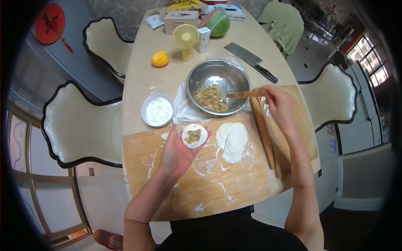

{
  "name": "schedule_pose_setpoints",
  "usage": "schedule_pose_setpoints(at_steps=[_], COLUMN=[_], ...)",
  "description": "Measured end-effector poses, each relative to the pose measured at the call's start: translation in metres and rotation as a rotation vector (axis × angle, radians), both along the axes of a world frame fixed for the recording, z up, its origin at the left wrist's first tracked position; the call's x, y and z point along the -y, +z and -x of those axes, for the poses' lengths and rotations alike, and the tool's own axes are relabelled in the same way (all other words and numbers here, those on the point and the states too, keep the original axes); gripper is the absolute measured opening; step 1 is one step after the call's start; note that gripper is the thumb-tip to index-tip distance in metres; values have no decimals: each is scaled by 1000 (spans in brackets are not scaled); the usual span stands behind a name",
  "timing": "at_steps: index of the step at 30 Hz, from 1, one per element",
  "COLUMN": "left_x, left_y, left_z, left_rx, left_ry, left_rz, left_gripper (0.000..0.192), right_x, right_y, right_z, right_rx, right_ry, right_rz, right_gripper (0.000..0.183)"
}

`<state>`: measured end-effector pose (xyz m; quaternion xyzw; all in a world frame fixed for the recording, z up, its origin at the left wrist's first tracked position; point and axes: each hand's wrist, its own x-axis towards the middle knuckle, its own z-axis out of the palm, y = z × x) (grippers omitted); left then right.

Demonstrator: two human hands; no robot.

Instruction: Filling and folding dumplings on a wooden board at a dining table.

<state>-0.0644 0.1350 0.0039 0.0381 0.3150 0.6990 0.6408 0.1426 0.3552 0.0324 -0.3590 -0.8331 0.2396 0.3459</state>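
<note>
On my left hand (180,153) lies a round dough wrapper (200,141) with a dab of minced filling on its middle. My right hand (278,102) grips a wooden spatula or stick (243,94), its tip over the right side of a steel bowl (235,77). Chopped filling (211,98) sits low in that bowl. Several overlapping dough wrappers (236,143) lie on the floured wooden board (201,188), right of my left hand. A small bowl of white flour (159,112) stands beyond the board, left of the steel bowl. A wooden rolling pin (264,141) lies right of the wrappers.
A cleaver (243,53) lies beyond the steel bowl. A second wooden board (293,125) is under my right forearm, with small white pieces on it. A yellow fan (186,37), a yellow fruit (160,59) and a cut watermelon (220,25) stand farther back. Chairs flank the table.
</note>
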Motion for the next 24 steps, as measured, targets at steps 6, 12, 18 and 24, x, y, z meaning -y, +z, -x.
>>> schedule_pose_setpoints(at_steps=[6, 12, 18, 24], left_x=[-4, -3, -8, -16], left_y=[-11, -12, -16, -16], left_z=[0, 3, 4, 2], left_rx=[98, 132, 147, 124], left_ry=[-14, 43, 59, 91], left_rz=[3, 6, -3, 21], left_gripper=[60, 56, 54, 57], right_x=[-25, -34, -45, -39], right_y=[-15, -18, -39, -36], right_z=[21, 13, 0, 5], right_rx=[183, 171, -19, -73], right_ry=[130, 63, 41, 63], right_rz=[-210, 146, 471, 661], right_gripper=[10, 11, 15, 17])
